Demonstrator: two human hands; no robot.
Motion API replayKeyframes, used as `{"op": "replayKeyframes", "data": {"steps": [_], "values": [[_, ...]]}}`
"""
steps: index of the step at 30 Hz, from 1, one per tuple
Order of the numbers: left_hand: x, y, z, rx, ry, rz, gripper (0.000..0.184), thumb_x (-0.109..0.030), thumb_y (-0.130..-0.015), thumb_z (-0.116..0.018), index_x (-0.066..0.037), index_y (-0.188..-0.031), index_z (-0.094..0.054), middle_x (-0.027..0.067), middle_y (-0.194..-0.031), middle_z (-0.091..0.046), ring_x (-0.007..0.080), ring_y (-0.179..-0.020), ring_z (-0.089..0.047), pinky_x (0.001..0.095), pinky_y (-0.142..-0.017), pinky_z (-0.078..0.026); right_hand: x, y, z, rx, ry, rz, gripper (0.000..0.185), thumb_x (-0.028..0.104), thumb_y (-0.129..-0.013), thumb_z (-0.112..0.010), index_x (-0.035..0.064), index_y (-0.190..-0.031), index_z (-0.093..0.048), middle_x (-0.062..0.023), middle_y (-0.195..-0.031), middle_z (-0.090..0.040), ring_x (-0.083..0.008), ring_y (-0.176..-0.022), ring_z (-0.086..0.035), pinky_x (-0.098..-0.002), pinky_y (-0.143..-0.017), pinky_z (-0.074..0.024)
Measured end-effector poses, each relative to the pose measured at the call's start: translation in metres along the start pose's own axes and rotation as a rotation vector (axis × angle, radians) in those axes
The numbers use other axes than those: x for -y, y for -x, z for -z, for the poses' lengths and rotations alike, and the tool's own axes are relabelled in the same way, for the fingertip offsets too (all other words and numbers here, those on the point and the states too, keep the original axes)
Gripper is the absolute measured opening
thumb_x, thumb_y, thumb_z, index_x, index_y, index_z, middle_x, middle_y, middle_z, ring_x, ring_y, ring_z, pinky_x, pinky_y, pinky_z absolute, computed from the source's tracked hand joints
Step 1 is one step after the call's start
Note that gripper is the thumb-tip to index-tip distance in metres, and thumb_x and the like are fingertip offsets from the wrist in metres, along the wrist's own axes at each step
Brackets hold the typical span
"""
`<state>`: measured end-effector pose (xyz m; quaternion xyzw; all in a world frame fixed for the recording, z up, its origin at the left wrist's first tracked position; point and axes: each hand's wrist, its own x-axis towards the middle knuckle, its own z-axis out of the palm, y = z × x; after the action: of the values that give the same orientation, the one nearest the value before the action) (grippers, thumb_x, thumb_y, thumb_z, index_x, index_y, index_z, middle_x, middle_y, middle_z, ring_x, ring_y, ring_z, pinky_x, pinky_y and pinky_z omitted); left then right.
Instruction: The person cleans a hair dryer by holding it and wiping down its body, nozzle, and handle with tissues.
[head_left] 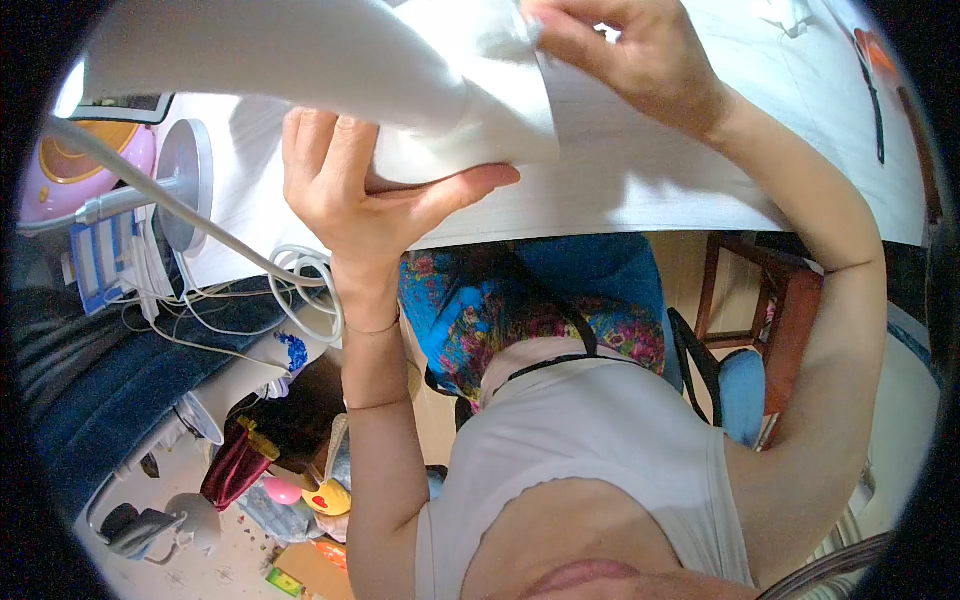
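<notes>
My left hand is wrapped round a smooth white piece of thin sheet material, fabric or paper, with the thumb along its lower edge. The piece is folded or curved, and one corner points right. At its upper right edge, my right hand is closed in a pinch. What lies between those fingertips is too small to make out. A large white rounded shape, which looks like a lamp's head or arm, crosses close to the camera and hides part of the piece and of my left fingers.
Both hands are above a white table. At left stand a grey round stand, a pink and yellow object and loose white cables. A black cord-like strip lies at right. Below are a blue chair and a brown wooden stool.
</notes>
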<state>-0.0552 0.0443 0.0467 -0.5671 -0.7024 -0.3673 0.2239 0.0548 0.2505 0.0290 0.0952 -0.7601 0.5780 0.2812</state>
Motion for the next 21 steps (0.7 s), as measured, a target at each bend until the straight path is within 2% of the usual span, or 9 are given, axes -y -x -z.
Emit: {"op": "replayKeyframes", "data": {"steps": [3, 5, 10, 11, 12, 15, 18, 20, 21], "values": [[-0.004, 0.004, 0.002, 0.023, -0.004, 0.051, 0.067, -0.049, -0.041, -0.092, -0.007, -0.089, -0.072, 0.0046, -0.088, -0.068, 0.0222, -0.083, -0.064, 0.0346, -0.075, -0.051, -0.006, -0.001, 0.013, 0.045, -0.221, -0.45, 0.024, 0.017, -0.095, -0.057, 0.0021, -0.077, -0.064, 0.0012, -0.065, -0.058, -0.0065, -0.058, -0.054, -0.0212, -0.05, -0.0415], [-0.004, 0.007, 0.002, 0.016, -0.002, 0.054, 0.066, -0.05, -0.041, -0.092, -0.008, -0.088, -0.072, 0.0048, -0.088, -0.068, 0.0222, -0.083, -0.065, 0.034, -0.074, -0.052, 0.018, -0.007, 0.009, -0.104, -0.369, -0.711, 0.024, 0.018, -0.096, -0.056, 0.0037, -0.078, -0.063, 0.0008, -0.063, -0.057, -0.0057, -0.056, -0.054, -0.0207, -0.047, -0.0416], [0.001, 0.007, 0.0, 0.018, -0.002, -0.034, 0.076, -0.05, -0.035, -0.094, -0.004, -0.091, -0.07, 0.0085, -0.089, -0.068, 0.0261, -0.08, -0.065, 0.0367, -0.072, -0.052, 0.023, -0.007, 0.007, -0.314, -0.346, -0.406, 0.024, 0.017, -0.097, -0.054, 0.0003, -0.085, -0.066, -0.0076, -0.079, -0.069, -0.0119, -0.069, -0.065, -0.024, -0.055, -0.053], [0.0, 0.007, 0.001, 0.02, -0.014, -0.02, 0.077, -0.051, -0.035, -0.093, -0.004, -0.091, -0.07, 0.0085, -0.089, -0.068, 0.0261, -0.08, -0.065, 0.0368, -0.073, -0.052, 0.007, 0.001, 0.006, -0.206, -0.102, -0.148, 0.018, 0.014, -0.093, -0.059, -0.0014, -0.09, -0.067, -0.0101, -0.084, -0.069, -0.0156, -0.07, -0.066, -0.0276, -0.06, -0.055], [-0.002, 0.008, 0.001, 0.022, -0.025, -0.007, 0.078, -0.052, -0.034, -0.093, -0.004, -0.092, -0.07, 0.0085, -0.09, -0.068, 0.0262, -0.08, -0.065, 0.037, -0.073, -0.052, 0.003, -0.002, 0.0, -0.095, -0.089, 0.195, 0.016, 0.013, -0.091, -0.062, -0.0014, -0.092, -0.067, -0.0118, -0.088, -0.069, -0.0175, -0.072, -0.067, -0.0285, -0.062, -0.055], [-0.001, 0.011, 0.001, 0.033, -0.011, 0.056, 0.082, -0.055, -0.034, -0.092, -0.003, -0.094, -0.071, 0.0085, -0.09, -0.069, 0.0263, -0.08, -0.065, 0.0373, -0.075, -0.051, 0.003, -0.004, -0.003, 0.082, 0.155, 0.595, 0.015, 0.012, -0.086, -0.066, -0.0013, -0.092, -0.069, -0.0136, -0.09, -0.069, -0.019, -0.073, -0.067, -0.0283, -0.063, -0.0539], [-0.001, 0.011, 0.001, 0.044, -0.01, 0.057, 0.083, -0.058, -0.035, -0.091, -0.004, -0.096, -0.071, 0.0086, -0.091, -0.069, 0.0265, -0.081, -0.065, 0.0372, -0.075, -0.052, 0.008, -0.003, 0.024, 0.183, 0.134, 0.078, 0.013, 0.009, -0.085, -0.064, -0.0025, -0.088, -0.069, -0.0123, -0.083, -0.069, -0.0158, -0.068, -0.066, -0.0266, -0.06, -0.0529], [0.001, 0.012, -0.002, 0.019, 0.0, 0.029, 0.083, -0.06, -0.038, -0.089, -0.004, -0.096, -0.071, 0.0088, -0.092, -0.069, 0.0266, -0.083, -0.065, 0.0373, -0.075, -0.052, 0.02, -0.005, 0.024, 0.049, -0.031, -0.358, 0.013, 0.008, -0.086, -0.061, -0.0021, -0.087, -0.069, -0.0095, -0.077, -0.069, -0.0143, -0.064, -0.065, -0.0242, -0.058, -0.0523], [0.001, 0.011, -0.002, 0.019, -0.009, 0.022, 0.082, -0.06, -0.039, -0.089, -0.004, -0.096, -0.071, 0.0089, -0.092, -0.069, 0.0264, -0.083, -0.065, 0.0374, -0.076, -0.052, 0.014, -0.004, 0.023, -0.024, -0.132, -0.293, 0.014, 0.01, -0.088, -0.061, -0.0019, -0.089, -0.069, -0.0098, -0.078, -0.069, -0.0145, -0.065, -0.065, -0.0244, -0.059, -0.0526]]}}
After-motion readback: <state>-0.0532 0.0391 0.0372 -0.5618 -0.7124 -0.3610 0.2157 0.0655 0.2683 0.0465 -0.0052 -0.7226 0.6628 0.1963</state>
